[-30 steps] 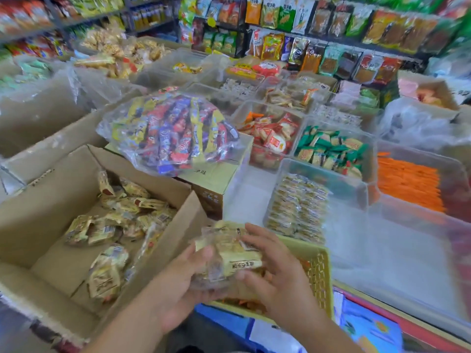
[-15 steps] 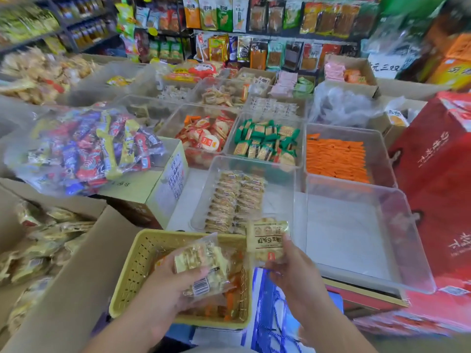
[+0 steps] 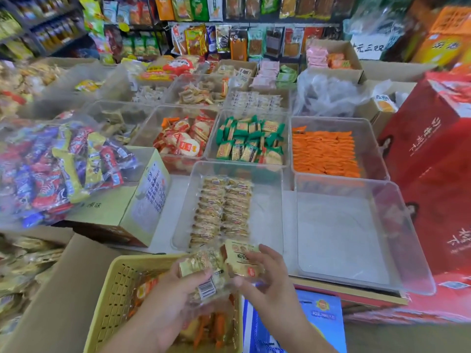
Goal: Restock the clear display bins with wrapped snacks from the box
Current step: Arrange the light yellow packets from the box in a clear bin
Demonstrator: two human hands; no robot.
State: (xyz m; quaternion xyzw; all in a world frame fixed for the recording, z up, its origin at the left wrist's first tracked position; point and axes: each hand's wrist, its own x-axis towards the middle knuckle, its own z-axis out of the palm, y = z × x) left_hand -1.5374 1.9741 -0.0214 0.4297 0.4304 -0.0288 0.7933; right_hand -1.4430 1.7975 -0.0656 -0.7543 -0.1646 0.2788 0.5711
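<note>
Wrapped snacks (image 3: 201, 273), a small stack in crinkly clear film with a barcode label showing, sit at 6 o'clock in the left hand (image 3: 173, 301), whose fingers curl around them above a yellow basket (image 3: 114, 289). The right hand (image 3: 270, 278), just toward 3 o'clock of the left, pinches a single packet (image 3: 242, 261) with a pale yellow printed face between thumb and fingertips, and this packet touches the stack. The basket is perforated plastic with a rounded rim and holds orange sticks (image 3: 211, 327). Just toward 12 o'clock of the hands stands a clear bin (image 3: 267, 220), rectangular with rounded corners, holding two neat rows (image 3: 221, 210) of beige film-wrapped snacks along its 9 o'clock side. A neighbouring bin (image 3: 344, 238) at 3 o'clock shows glossy walls and a pale floor. At 8 o'clock the cardboard box (image 3: 63, 271), plain brown and matte, holds a loose heap of golden packets (image 3: 23, 263). Farther toward 12 o'clock, clear tubs (image 3: 369, 138) hold round red-and-white crackers (image 3: 186, 141), green-edged square biscuits (image 3: 249, 141) and flat orange strips (image 3: 323, 151) laid in rows. At 9 o'clock a shiny bag of sweets (image 3: 63, 169) in blue, red and yellow lies on a carton (image 3: 142, 200).
</note>
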